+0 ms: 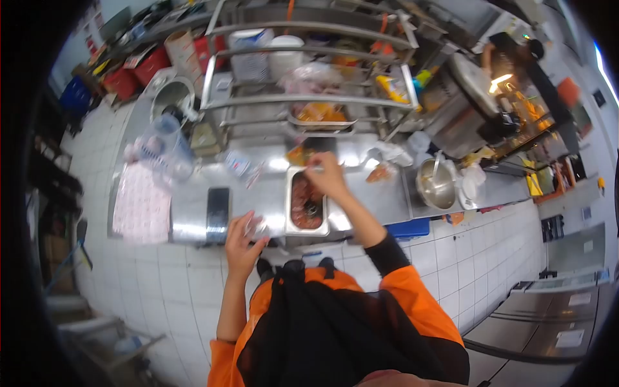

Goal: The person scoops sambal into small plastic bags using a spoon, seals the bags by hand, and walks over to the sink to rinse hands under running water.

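Nearest, the left hand (242,240) is half open above the near edge of the steel desk (382,209), its thumb apart from the fingers; whether it holds something clear is too blurred to tell. Just right of it, the metal pan (307,232) of reddish food (300,192) sits on the desk, a dark phone (218,205) to its left. The right hand (330,177), fingers drawn narrow, is over the pan's far end; I cannot tell its hold. Beyond stands a metal rack (309,99).

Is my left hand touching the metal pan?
Apart: the head view shows a strip of bare counter between the left hand and the metal pan.
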The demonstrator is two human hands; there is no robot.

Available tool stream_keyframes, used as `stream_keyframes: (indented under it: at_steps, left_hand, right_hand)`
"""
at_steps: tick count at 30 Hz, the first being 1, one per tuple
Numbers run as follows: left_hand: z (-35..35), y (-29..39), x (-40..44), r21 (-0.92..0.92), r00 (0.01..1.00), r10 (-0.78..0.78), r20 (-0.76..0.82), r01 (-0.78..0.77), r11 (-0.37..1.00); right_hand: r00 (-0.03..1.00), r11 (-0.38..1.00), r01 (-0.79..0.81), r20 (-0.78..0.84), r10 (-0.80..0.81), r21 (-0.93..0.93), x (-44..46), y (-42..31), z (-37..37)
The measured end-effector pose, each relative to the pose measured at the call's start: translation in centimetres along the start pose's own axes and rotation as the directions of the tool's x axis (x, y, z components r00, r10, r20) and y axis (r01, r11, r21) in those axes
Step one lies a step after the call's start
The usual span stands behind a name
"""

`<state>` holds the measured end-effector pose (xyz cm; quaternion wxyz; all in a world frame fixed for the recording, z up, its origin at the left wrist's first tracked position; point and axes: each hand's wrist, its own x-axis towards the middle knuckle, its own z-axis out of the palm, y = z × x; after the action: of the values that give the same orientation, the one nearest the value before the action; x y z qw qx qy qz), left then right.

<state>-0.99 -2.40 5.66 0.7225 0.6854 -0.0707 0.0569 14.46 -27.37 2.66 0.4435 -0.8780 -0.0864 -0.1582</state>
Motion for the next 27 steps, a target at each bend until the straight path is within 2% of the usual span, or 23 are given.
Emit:
stream_keyframes:
  at_steps: [1,2,4,5,6,8,11,12,15,16,19,22,25,27]
  left_hand:
    - [-0.2,0.1,-0.1,0.026,1.000,-0.028,-0.014,0.028,0.999]
    - [-0.3,-0.1,-0.1,0.038,1.000,-0.027,-0.006,0.027,0.999]
    - [-0.7,0.0,-0.4,0.063,1.000,-0.010,0.003,0.010,0.998]
    - [-0.7,0.1,-0.5,0.070,1.000,0.005,0.009,-0.006,0.998]
    - [-0.7,0.1,-0.6,0.074,0.999,0.025,0.021,-0.027,0.997]
    - [-0.9,0.2,-0.8,0.059,1.000,-0.007,0.009,0.006,0.998]
    - [-0.9,-0.1,-1.0,0.053,0.998,-0.054,0.024,0.053,0.997]
    - [-0.9,0.1,-1.0,0.060,0.997,-0.067,0.038,0.064,0.996]
    - [-0.5,0.3,-0.8,0.065,0.996,-0.063,0.058,0.059,0.996]
    - [-0.5,0.3,-0.6,0.065,0.997,-0.053,0.061,0.049,0.997]
    - [-0.5,-0.2,-0.5,0.110,0.998,-0.028,0.064,0.021,0.994]
    - [-0.3,-0.7,-0.5,0.149,0.997,-0.010,0.078,-0.001,0.989]
    - [0.0,-0.7,-0.7,0.163,0.997,-0.019,0.079,0.006,0.987]
    - [-0.1,-1.0,-1.0,0.165,0.996,-0.032,0.078,0.018,0.986]
  right_hand:
    - [1.000,0.995,0.012,-0.010,-0.011,0.103,-0.8,-0.2,-1.0]
    - [0.975,0.968,-0.185,0.154,0.159,0.172,-1.3,-1.1,-2.7]
    - [0.988,0.995,-0.080,0.127,0.088,-0.060,-3.5,-2.0,-5.2]
    - [0.991,0.999,0.031,0.129,-0.033,0.021,-4.6,-1.8,-6.1]
    - [0.992,0.997,0.036,0.118,-0.043,0.061,-5.5,-2.3,-6.8]
    - [0.976,0.999,0.022,0.215,-0.027,0.025,-7.3,-1.8,-8.1]
    - [0.990,0.972,0.117,0.053,-0.131,0.203,-9.4,-0.7,-7.0]
    - [0.987,0.972,0.121,0.080,-0.139,0.201,-9.8,-0.7,-6.9]
    - [0.950,0.959,0.266,0.144,-0.278,0.099,-10.5,-0.7,-6.8]
    - [0.945,0.952,0.292,0.126,-0.301,0.086,-11.0,-0.2,-6.5]
    - [0.986,0.970,0.131,0.071,-0.148,0.204,-13.0,0.8,-5.5]
    - [0.999,0.919,-0.007,0.041,-0.010,0.395,-14.7,1.3,-4.8]
    - [0.999,0.909,-0.022,-0.031,0.038,0.417,-15.2,1.5,-4.9]
    - [0.998,0.941,0.055,-0.056,-0.038,0.335,-14.8,1.4,-4.8]
